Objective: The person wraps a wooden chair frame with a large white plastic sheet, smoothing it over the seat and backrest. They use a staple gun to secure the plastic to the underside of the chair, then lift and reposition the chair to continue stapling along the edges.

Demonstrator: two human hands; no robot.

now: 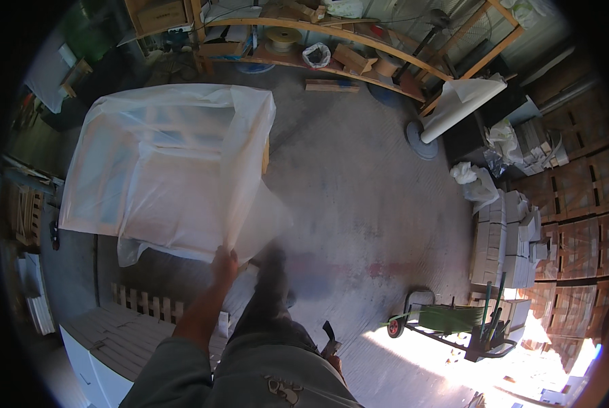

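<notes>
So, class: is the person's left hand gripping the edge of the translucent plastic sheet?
Yes: the left hand is closed on the lower edge of the plastic sheet, which is draped over a boxy stack on the floor.

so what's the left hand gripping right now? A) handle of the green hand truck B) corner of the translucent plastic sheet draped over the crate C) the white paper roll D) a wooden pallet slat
B: the left hand pinches the lower corner of the plastic sheet, well away from the hand truck.
</notes>
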